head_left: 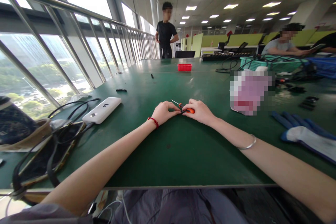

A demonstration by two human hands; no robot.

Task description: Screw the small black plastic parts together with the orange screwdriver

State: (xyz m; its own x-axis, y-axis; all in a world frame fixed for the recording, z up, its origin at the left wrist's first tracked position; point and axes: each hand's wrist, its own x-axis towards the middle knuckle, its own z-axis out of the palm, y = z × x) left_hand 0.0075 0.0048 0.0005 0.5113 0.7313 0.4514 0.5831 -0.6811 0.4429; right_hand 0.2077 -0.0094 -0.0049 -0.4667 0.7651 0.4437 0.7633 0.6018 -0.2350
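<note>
In the middle of the green table (168,161), my right hand (199,111) is closed around a screwdriver with an orange and black handle (189,111). Its thin metal shaft points up and to the left, past the fingers of my left hand. My left hand (165,111) has thumb and fingers pressed together close to my right fingertips. Something small and dark shows at that pinch, too small and covered to name. Both hands rest low over the tabletop, nearly touching each other.
At left lie a white power bank (103,109), cables and a phone (52,154). Small black pieces (121,90) and a red tray (184,67) sit farther back. To the right are a blurred pink package (250,91), gloves (307,133) and a green basket (275,63). Two people are beyond.
</note>
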